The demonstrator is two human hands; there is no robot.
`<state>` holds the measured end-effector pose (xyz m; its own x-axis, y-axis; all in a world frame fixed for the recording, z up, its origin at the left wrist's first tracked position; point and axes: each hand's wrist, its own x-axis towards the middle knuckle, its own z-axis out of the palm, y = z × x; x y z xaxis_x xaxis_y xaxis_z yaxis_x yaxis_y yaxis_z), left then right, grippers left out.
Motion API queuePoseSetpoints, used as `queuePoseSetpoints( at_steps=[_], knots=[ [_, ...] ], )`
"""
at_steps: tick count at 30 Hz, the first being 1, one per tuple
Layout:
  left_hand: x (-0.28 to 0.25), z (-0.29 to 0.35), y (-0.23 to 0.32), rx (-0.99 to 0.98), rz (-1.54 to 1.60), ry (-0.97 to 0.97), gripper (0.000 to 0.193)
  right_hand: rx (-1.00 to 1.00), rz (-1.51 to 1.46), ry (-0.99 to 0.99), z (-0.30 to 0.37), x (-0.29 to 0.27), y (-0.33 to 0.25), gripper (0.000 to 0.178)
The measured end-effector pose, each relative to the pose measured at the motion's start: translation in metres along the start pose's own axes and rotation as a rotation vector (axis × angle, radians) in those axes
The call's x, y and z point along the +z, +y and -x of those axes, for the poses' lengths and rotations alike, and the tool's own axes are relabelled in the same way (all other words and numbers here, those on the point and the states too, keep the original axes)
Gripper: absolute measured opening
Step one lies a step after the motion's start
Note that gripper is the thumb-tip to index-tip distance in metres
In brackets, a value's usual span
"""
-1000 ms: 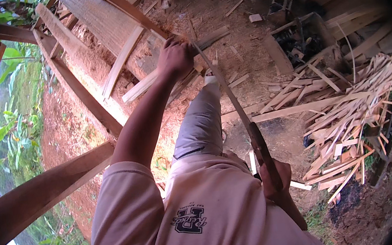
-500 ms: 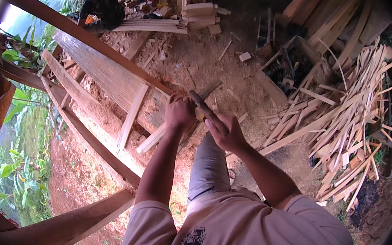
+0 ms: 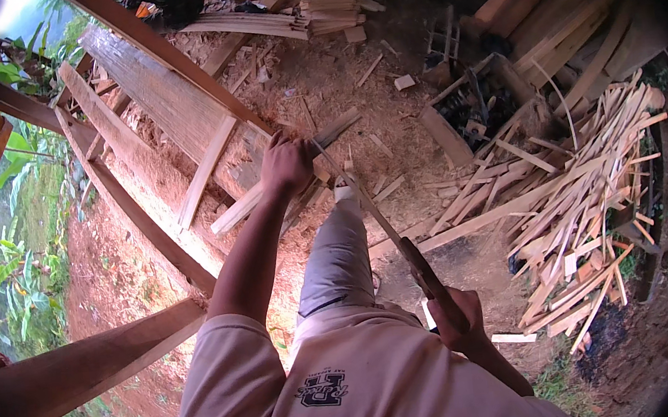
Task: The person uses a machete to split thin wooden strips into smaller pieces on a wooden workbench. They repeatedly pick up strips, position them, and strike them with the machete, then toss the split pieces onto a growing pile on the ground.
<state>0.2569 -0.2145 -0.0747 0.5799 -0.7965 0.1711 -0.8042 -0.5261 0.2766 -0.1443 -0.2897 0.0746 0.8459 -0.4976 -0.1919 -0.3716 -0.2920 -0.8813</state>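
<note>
My left hand (image 3: 288, 164) is closed over the near end of a long, narrow reddish wooden beam (image 3: 199, 75). In my right hand (image 3: 464, 319), drawn back beside my right hip, is the dark wooden handle of a handsaw (image 3: 376, 216). Its long, thin blade is seen nearly edge-on and runs forward to the beam's end, just right of my left hand. Whether the teeth sit in a cut is too small to make out. A wide weathered plank (image 3: 147, 90) lies under and left of the beam, with a pale batten (image 3: 208, 172) across its near end.
On the right lies a heap of thin wood strips (image 3: 590, 212). Behind it stand a dark open crate (image 3: 456, 120) and leaning boards (image 3: 550, 11). Stacked planks (image 3: 328, 11) lie at the back. A curved timber (image 3: 136, 210) and a thick post (image 3: 97, 371) border the left side.
My right hand has pulled the handsaw back toward my right hip, baring its long blade. My left hand still grips the beam's end; the whole view has shifted slightly.
</note>
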Motion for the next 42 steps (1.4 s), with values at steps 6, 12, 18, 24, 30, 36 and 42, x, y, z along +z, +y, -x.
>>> queuePoseSetpoints(
  at_steps=[6,12,18,24,30,36,42],
  knots=[
    [-0.001,0.003,-0.002,-0.002,0.066,-0.038,0.020,-0.140,0.108,-0.006,-0.031,-0.008,-0.036,0.018],
    [-0.003,0.003,-0.002,0.006,0.031,-0.081,0.019,-0.650,0.317,0.212,-0.159,0.065,0.007,0.016],
    [-0.017,0.004,0.010,-0.066,0.090,-0.129,0.022,-0.362,-0.094,0.057,-0.225,0.099,-0.013,0.017],
    [0.012,0.000,-0.010,-0.012,-0.016,-0.049,0.022,-0.513,-0.014,0.123,-0.175,0.087,0.044,0.016],
    [0.000,-0.001,-0.002,-0.058,0.015,-0.074,0.035,-0.226,0.088,0.069,-0.025,0.018,0.045,0.023],
    [-0.010,-0.004,0.004,-0.035,0.008,-0.122,0.023,-0.002,0.048,0.009,-0.015,-0.010,-0.024,0.022],
    [-0.008,-0.002,-0.001,-0.031,0.034,-0.161,0.024,-0.081,0.052,0.006,-0.039,-0.004,-0.049,0.018]
  ],
)
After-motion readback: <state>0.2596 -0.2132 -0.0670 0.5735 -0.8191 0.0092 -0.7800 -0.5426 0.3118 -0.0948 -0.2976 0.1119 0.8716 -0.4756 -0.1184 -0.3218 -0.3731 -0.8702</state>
